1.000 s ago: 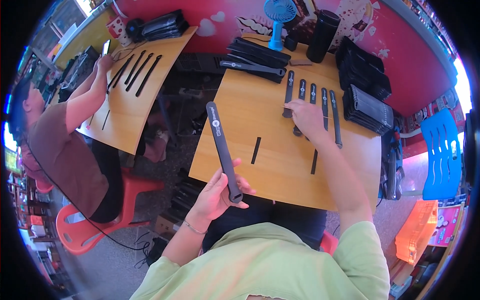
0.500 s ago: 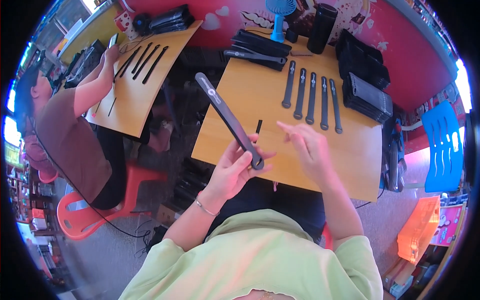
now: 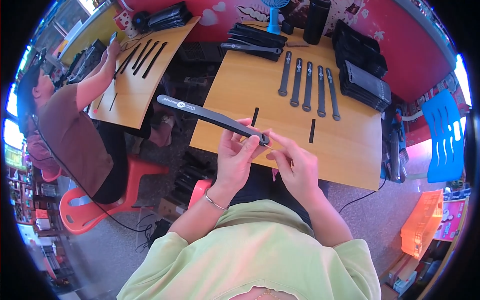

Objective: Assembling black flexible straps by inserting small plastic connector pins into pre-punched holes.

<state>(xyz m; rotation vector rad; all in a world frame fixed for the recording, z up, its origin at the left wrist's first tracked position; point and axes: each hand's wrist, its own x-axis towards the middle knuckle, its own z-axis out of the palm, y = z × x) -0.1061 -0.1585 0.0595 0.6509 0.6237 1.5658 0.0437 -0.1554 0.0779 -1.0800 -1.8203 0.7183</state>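
My light green top fills the bottom of the view, and both my forearms rise from it. My left hand [image 3: 236,157], with a thin bracelet [image 3: 216,202] on the wrist, is closed around the near end of a long dark strap [image 3: 210,116]; the strap sticks out to the left and away from me, hanging in the air over the gap beside the worktop [image 3: 345,155]. My right hand [image 3: 295,162] is just beside the left, its fingertips pinched together at the strap's near end; I cannot tell whether they grip the strap itself or something tiny on it.

Past my hands, two short black strips [image 3: 312,130] lie apart on the wooden worktop. Further on, five more dark straps [image 3: 307,86] lie side by side in a row, near but not touching. To their right sits a stack of black flat packs [image 3: 362,75], and at the far edge another heap of straps [image 3: 255,40], a small blue fan [image 3: 273,15] and a black cylinder [image 3: 317,21].

Right of the worktop stands a blue chair [image 3: 442,135]. On my left, another person [image 3: 70,125] sits on a red-orange chair [image 3: 95,205] at a second worktop [image 3: 130,100] with black strips laid on it.
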